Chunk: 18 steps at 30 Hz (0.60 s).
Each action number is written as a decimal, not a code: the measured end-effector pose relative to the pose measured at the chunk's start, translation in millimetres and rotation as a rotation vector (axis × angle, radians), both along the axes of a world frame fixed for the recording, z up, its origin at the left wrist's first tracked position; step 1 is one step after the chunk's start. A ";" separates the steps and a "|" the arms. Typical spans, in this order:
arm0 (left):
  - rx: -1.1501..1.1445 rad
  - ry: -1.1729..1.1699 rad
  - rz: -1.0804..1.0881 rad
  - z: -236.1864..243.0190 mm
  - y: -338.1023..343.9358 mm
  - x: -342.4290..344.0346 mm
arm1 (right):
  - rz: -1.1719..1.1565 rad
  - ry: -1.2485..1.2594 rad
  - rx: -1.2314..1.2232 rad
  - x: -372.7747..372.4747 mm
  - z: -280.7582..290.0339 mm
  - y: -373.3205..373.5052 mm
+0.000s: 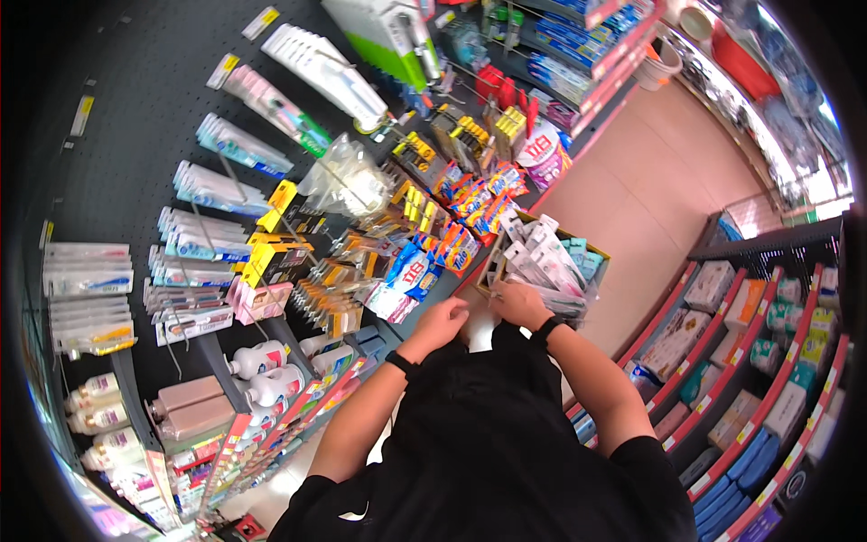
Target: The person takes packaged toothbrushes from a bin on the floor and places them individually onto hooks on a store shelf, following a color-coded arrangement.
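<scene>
Slim packs (548,256) crowd a box (603,269) at the right hand (521,304), left hand (437,327) nearby; whether their curled fingers grip anything is unclear. Jostled, the loosely heaped packs could spill.

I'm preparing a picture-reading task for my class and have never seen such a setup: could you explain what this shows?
There is no machine here: these are a person's own bare hands. The single picture comes from a wide fisheye camera on the person's head, looking down, so straight edges curve. Each wrist has a black band. The right hand is at the near edge of an open box of slim packs; whether it grips anything, I cannot tell. The left hand is just left of it, with nothing visible in it. Orange bags crowd the display ahead, and packaged goods hang on hooks at left.
</scene>
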<state>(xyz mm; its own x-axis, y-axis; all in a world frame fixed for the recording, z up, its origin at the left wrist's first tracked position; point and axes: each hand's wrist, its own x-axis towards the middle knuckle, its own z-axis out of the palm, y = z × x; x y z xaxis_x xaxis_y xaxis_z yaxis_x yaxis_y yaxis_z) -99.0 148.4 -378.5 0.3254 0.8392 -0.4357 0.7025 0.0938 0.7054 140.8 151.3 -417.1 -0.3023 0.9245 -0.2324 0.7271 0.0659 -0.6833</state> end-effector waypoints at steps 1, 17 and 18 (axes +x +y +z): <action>-0.016 -0.057 0.029 4.0 -5.7 -10.7 | 0.027 0.005 0.011 -0.7 -0.3 -4.7; 0.169 -0.607 0.473 187.6 -5.5 -190.9 | 0.225 0.520 -0.023 -132.6 207.7 66.1; 0.198 -0.584 0.468 209.4 -7.7 -202.8 | 0.256 0.516 -0.029 -146.8 243.1 68.5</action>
